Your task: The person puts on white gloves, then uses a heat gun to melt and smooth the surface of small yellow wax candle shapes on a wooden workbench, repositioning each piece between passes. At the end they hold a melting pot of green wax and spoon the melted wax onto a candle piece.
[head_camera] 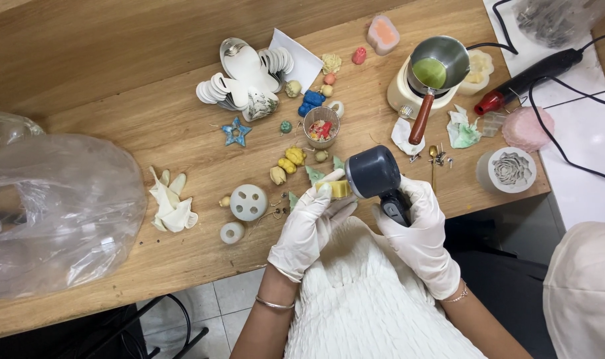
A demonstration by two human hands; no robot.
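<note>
My left hand (309,226), in a white glove, pinches a small yellow wax block (338,189) at the table's front edge. My right hand (419,233), gloved too, grips the handle of a dark grey heat gun (374,174). The gun's round body sits right beside the block, almost touching it. Both hands hover over my white dress, just in front of the wooden table (149,126).
A melting pot (439,65) with green wax stands on a small heater at the back right. Moulds, small coloured wax shapes, a cup (320,126), crumpled gloves (171,203) and a clear plastic bag (50,206) lie about. Cables and a red-tipped tool (525,80) lie at right.
</note>
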